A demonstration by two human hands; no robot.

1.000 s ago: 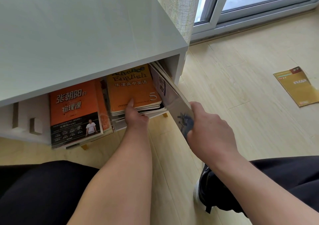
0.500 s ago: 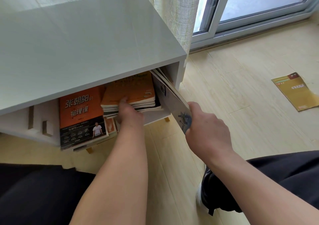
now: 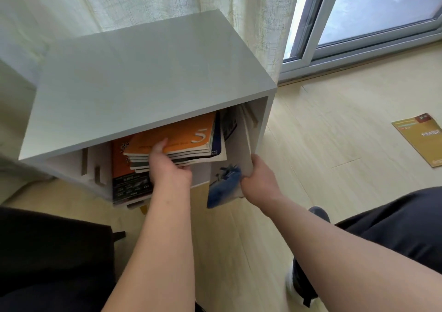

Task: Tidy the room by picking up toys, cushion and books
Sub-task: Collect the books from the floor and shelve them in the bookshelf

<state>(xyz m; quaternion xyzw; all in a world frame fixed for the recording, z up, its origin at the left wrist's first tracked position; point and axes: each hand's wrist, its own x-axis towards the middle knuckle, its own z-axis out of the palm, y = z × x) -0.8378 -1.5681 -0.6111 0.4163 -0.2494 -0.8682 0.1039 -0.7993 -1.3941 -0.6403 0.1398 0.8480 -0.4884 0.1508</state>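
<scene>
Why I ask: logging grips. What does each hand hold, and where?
Left hand grips the orange-topped book stack at its near edge; right hand grips the tilted blue-and-white book by its near edge.

Both forearms are bare and reach toward the open front of the white box-shaped wooden cabinet [image 3: 143,84].

Left hand [image 3: 169,168]: at the middle of the cabinet's opening. Thumb lies on top of the orange-covered stack of thin books [image 3: 181,141], fingers go under it, gripping.

Right hand [image 3: 259,180]: at the cabinet's right front corner, just outside the opening. Fingers curl round the lower edge of the pale upright book with a blue print [image 3: 229,175].

Wrists are roughly straight. The hands are apart.
</scene>
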